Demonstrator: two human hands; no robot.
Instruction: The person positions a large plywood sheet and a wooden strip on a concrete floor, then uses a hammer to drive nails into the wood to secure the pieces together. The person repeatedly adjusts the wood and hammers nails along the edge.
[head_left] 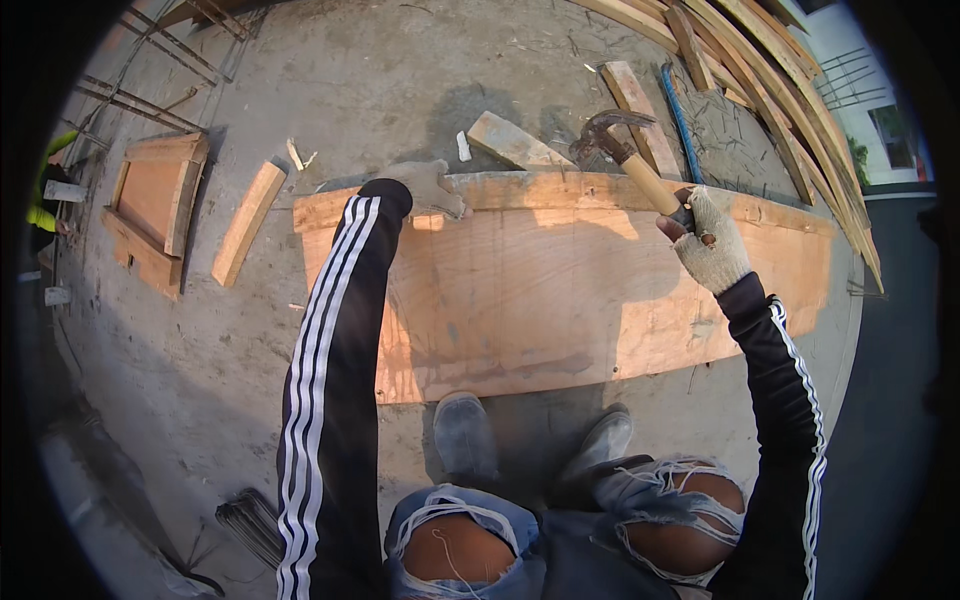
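Observation:
A long plywood panel [530, 300] lies before my feet, with a wooden batten [540, 190] along its far edge. My left hand [435, 188], in a pale knitted work glove, grips over this batten left of the middle; its fingers are partly hidden. On the right, my gloved right hand [708, 238] is closed round the handle of a claw hammer [648, 182]. Its rusty head points up and left, above the panel's far edge. Bare fingertips show at the right glove.
Beyond the panel lie a short board [515, 142], another board [640, 115] and a blue bar [682, 125]. Long planks [790, 110] are stacked far right. At left are a timber block [248, 222], a wooden frame [155, 210] and rebar [150, 110]. A person's bright sleeve [45, 215] shows at the edge.

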